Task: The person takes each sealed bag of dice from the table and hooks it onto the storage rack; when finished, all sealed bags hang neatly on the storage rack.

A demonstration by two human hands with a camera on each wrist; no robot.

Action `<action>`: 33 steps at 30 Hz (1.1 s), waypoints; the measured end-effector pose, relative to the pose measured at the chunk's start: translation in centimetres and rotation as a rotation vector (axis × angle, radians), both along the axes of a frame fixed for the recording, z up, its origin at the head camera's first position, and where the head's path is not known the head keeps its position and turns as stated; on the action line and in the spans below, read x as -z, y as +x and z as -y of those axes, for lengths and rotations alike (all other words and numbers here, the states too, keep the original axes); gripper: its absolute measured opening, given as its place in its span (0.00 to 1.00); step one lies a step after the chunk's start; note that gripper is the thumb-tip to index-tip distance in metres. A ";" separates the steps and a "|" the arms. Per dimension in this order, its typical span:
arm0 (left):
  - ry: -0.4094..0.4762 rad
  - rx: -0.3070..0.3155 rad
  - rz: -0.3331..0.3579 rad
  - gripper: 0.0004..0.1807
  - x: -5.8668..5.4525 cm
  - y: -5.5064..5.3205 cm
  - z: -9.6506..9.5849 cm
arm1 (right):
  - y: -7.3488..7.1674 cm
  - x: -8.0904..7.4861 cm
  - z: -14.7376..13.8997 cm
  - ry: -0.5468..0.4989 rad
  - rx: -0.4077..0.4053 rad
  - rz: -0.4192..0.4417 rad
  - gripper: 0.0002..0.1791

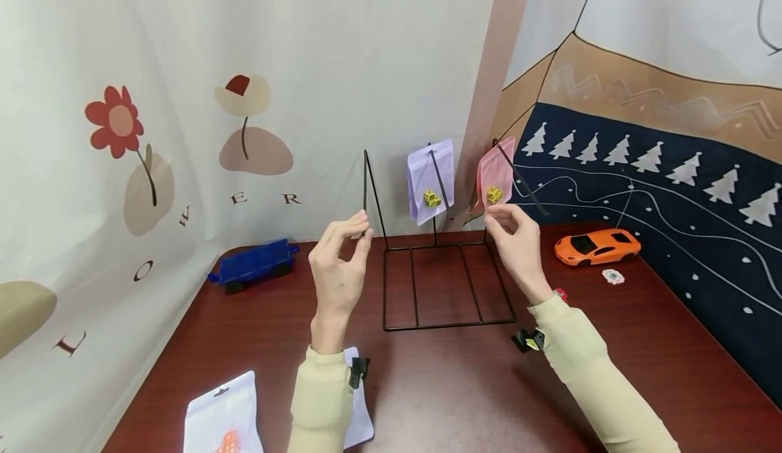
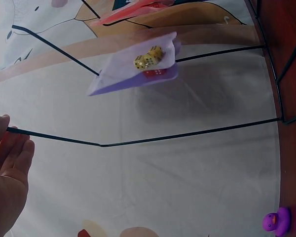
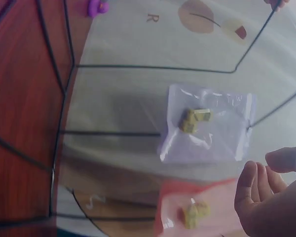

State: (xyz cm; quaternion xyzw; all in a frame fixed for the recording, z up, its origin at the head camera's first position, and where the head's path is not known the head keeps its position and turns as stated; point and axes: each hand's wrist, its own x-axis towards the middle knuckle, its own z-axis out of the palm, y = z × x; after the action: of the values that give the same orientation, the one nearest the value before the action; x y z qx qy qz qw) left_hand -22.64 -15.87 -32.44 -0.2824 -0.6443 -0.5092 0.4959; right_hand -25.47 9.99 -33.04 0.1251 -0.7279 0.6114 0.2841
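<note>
A black wire display rack (image 1: 449, 327) stands on the table with several prongs pointing toward me. My left hand (image 1: 339, 266) pinches the tip of its left prong (image 2: 54, 137) between thumb and fingers. A lilac pouch (image 1: 417, 174) with yellow dice in its window hangs on the middle prong; red dice also show in the left wrist view. On the right prong hangs a pink pouch (image 1: 504, 161), also with yellow dice. Just below and in front of it is my right hand (image 1: 516, 242), its fingers loosely bent, with nothing between thumb and fingertips (image 3: 246, 173).
A pale pouch (image 1: 214, 405) with orange dice lies front left. Another pale pouch (image 1: 360, 419) is partly under my left sleeve. A blue toy trailer (image 1: 256, 266) sits back left, and an orange toy car (image 1: 599, 246) back right near a white chip (image 1: 613, 276). A purple duck (image 2: 277, 221) stands behind.
</note>
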 end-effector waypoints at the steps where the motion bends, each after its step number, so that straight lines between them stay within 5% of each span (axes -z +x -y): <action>1: 0.000 0.000 0.000 0.10 0.0 0.0 0.0 | 0.5 -0.3 -0.2 0.002 0.017 -0.010 0.12; 9: -0.002 -0.001 -0.003 0.09 0.1 -0.1 0.0 | 2.5 -1.3 -2.4 0.014 0.072 -0.124 0.19; 15: 0.007 0.001 -0.005 0.07 0.0 0.0 -0.1 | 3.7 -2.2 -3.6 0.126 0.107 -0.247 0.24; 25: 0.015 -0.014 -0.004 0.09 -0.7 0.7 -0.6 | 4.6 -2.0 -5.3 0.305 -0.056 -0.311 0.28; 30: 0.005 -0.035 -0.007 0.09 -1.8 1.8 -1.2 | 4.3 -1.2 -5.9 0.288 -0.088 -0.304 0.23; 33: 0.008 -0.040 -0.016 0.09 -1.9 1.8 -1.1 | 5.2 -2.2 -5.3 0.243 -0.095 -0.310 0.18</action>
State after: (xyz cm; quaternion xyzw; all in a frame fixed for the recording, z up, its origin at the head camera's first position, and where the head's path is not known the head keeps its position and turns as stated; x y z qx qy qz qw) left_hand -20.87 -14.75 -30.55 -0.2715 -0.6438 -0.4996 0.5120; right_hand -20.27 15.26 -30.88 0.2853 -0.7373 0.5052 0.3462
